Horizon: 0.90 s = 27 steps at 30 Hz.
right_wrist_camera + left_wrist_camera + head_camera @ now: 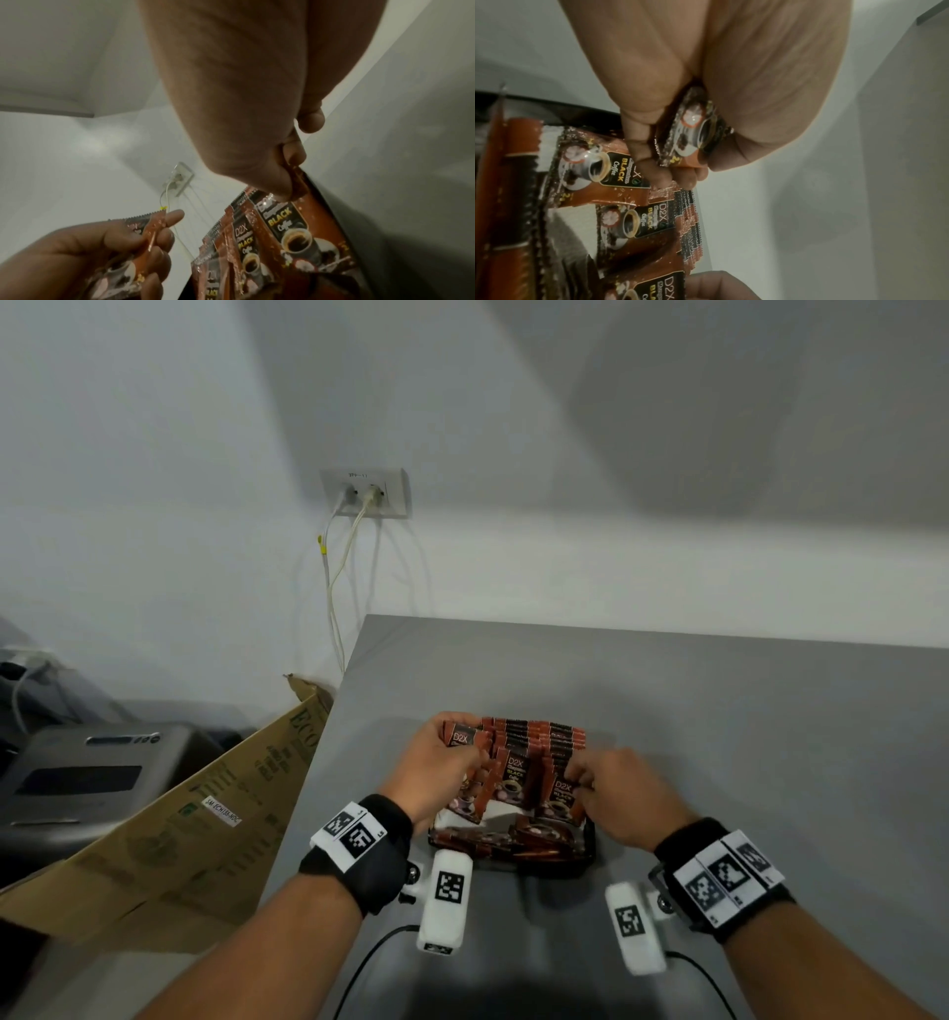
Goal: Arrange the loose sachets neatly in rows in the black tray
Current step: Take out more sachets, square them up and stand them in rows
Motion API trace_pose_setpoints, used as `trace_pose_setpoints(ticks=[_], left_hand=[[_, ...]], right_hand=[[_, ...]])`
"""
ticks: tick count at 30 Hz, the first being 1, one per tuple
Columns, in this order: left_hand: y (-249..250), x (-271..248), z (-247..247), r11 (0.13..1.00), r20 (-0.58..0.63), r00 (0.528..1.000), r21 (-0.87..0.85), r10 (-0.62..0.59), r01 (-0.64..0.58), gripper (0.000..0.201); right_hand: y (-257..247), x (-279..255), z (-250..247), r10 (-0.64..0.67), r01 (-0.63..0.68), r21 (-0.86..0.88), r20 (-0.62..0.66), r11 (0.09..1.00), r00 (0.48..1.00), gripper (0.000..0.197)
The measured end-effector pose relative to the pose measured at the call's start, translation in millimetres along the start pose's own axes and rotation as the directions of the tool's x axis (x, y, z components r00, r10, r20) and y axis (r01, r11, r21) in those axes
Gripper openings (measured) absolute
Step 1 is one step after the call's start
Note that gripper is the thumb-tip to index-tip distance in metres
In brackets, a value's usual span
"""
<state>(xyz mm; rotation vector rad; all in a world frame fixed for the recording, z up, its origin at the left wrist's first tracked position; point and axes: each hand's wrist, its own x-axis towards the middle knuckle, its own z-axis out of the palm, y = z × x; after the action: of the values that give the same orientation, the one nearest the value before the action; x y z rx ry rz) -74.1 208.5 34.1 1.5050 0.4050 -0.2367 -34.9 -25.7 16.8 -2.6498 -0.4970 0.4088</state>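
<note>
A black tray [590,845] on the grey table holds brown-and-black coffee sachets [534,737] standing in rows; several more lie loose at its near end [493,845]. My left hand [447,762] hovers over the tray's left side and grips one sachet [459,737], seen close up [693,130] between its thumb and fingers. My right hand [611,788] is at the right row and pinches the top edge of the front sachet [298,182], whose face reads "BLACK Coffee" [560,796]. White lining [500,811] shows in the tray between the rows.
The grey table [719,737] stretches to the right and behind the tray. A flattened cardboard box [205,829] leans against the table's left edge, with a grey printer [87,773] beyond it. A wall socket [367,492] with white cables hangs above.
</note>
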Motion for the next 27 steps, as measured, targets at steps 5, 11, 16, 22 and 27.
trace_pose_setpoints(ticks=[5, 11, 16, 22, 27], left_hand=[[-0.9, -0.7, -0.1, 1.000, 0.003, 1.000, 0.005, -0.013, 0.013, 0.041], [-1.2, -1.6, 1.8, 0.999, 0.013, 0.999, -0.006, -0.035, 0.035, 0.044], [-0.5, -2.5, 4.8, 0.997, 0.030, 0.998, -0.056, -0.057, 0.059, 0.042], [-1.5, -3.6, 7.3, 1.000, 0.063, 0.998, 0.005, -0.004, 0.003, 0.039], [4.7, -7.2, 11.9, 0.983, 0.106, 0.988, 0.134, 0.116, -0.129, 0.048]], right_hand=[[2.0, 1.3, 5.4, -0.016, 0.011, -0.094, -0.049, 0.995, 0.999, 0.028], [7.7, 1.7, 13.9, -0.132, 0.113, -0.141, -0.132, 0.983, 0.982, 0.030], [13.6, -1.8, 21.7, -0.162, 0.126, -0.159, -0.240, 0.979, 0.957, 0.034], [10.7, -7.7, 20.0, -0.221, 0.164, -0.191, -0.329, 0.968, 0.918, 0.032], [-23.7, -9.2, -16.9, -0.065, 0.148, 0.286, -0.280, 0.947, 0.958, 0.034]])
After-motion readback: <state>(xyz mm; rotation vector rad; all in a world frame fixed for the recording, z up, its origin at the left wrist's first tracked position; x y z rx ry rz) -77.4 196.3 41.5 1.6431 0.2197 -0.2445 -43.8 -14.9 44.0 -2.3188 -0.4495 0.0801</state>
